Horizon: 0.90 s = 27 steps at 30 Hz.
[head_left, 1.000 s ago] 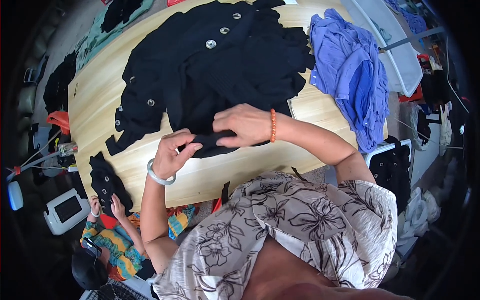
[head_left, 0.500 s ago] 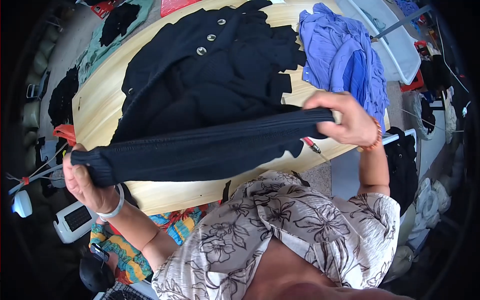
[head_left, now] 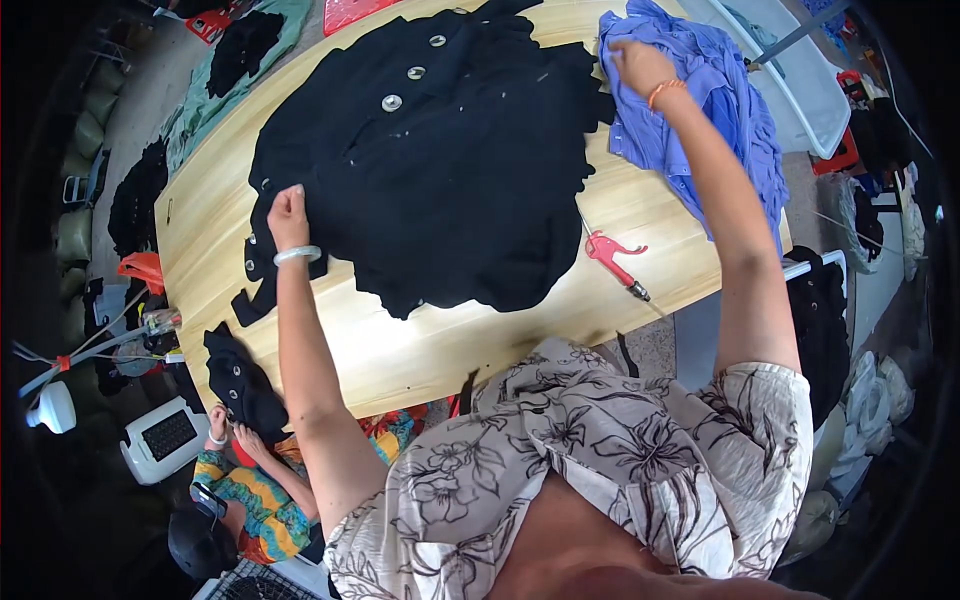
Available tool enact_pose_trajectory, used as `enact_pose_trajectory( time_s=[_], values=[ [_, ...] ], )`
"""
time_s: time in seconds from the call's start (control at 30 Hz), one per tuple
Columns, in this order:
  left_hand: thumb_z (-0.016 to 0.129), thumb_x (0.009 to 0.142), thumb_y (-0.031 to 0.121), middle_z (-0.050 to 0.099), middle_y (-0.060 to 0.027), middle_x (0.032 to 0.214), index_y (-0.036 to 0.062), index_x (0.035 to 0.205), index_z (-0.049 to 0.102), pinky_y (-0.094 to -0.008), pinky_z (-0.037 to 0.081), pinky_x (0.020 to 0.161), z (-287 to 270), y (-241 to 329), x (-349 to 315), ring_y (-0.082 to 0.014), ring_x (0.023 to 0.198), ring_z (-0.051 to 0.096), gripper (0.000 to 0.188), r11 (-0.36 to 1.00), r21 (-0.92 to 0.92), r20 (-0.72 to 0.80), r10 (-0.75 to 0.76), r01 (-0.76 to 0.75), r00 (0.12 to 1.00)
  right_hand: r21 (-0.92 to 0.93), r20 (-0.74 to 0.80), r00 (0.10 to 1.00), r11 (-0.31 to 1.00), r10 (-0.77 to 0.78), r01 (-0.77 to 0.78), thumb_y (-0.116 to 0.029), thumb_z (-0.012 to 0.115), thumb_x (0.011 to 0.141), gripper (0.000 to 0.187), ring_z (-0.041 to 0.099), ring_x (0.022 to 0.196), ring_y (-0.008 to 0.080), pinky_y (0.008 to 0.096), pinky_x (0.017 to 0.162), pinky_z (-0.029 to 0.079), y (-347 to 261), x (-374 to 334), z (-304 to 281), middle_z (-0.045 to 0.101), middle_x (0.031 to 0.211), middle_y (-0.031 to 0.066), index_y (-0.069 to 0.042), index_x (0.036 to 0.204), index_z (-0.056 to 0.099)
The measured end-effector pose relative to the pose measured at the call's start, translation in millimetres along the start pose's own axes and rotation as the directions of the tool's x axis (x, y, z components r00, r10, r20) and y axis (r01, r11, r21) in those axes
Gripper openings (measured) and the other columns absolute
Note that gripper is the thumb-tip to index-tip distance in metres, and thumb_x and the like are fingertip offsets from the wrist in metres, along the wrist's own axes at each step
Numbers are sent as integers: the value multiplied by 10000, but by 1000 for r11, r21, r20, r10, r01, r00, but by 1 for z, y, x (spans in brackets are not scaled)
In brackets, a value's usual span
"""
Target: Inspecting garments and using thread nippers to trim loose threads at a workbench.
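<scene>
Head view: the black sweater point(head_left: 450, 190) is now spread on the table point(head_left: 400, 350), no longer pulled taut, left hand point(head_left: 289, 216) curled over it, right hand point(head_left: 642, 70) curled over purple clothes point(head_left: 740, 120), any pinch unclear.

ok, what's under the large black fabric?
Wooden tabletop shows around the black fabric; what's directly beneath is covered. The red air gun lies by its lower right edge; can't tell if the gun reaches under.

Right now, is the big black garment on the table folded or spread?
Spread: the big black garment lies broad and mostly flat across the wooden table; whether layers are doubled underneath I cannot tell.
</scene>
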State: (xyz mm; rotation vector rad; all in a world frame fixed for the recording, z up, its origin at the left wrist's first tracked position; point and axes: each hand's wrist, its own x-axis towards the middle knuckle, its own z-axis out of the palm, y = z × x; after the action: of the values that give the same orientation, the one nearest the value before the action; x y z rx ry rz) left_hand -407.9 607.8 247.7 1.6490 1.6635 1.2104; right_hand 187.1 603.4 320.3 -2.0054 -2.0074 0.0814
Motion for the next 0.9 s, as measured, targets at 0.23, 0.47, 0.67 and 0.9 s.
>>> enact_pose_trajectory(
  time_s=[0.23, 0.47, 0.67, 0.9],
  values=[
    [662, 835, 58, 614, -140, 1069, 37, 1048, 642, -350, 463, 859, 39, 75, -53, -288, 1029, 560, 215, 861, 421, -90, 351, -284, 932, 63, 423, 878, 960, 223, -274, -331, 739, 730, 497, 657, 890, 342, 399, 793, 520, -10, -210, 98, 667, 997, 172, -119, 1165, 622],
    [694, 762, 58, 570, -153, 1180, 58, 1094, 624, -410, 436, 920, 152, 194, -95, -340, 1087, 543, 340, 607, 146, 457, 659, -781, 597, -71, 173, 946, 962, 273, -265, -195, 629, 797, 621, 464, 1179, 339, 514, 1042, 340, -53, -312, 124, 462, 1322, 163, -62, 1358, 397],
    [686, 805, 216, 458, -161, 1362, 81, 1245, 561, -460, 307, 1078, 278, 208, -81, -343, 1301, 390, 477, 498, 183, 608, 620, -847, 496, -11, 75, 982, 985, 172, -172, -187, 586, 796, 613, 490, 1070, 329, 514, 1031, 325, -29, -326, 110, 510, 1144, 168, 5, 1348, 399],
    [535, 918, 430, 343, -128, 1493, 128, 1449, 351, -469, 146, 1158, 326, 187, -65, -316, 1405, 263, 638, 282, 487, 793, 254, -827, 554, 510, 43, 936, 798, 350, -321, -63, 555, 850, 504, 567, 926, 382, 420, 812, 475, 7, -299, 54, 536, 1062, 201, -69, 1341, 444]
  ],
)
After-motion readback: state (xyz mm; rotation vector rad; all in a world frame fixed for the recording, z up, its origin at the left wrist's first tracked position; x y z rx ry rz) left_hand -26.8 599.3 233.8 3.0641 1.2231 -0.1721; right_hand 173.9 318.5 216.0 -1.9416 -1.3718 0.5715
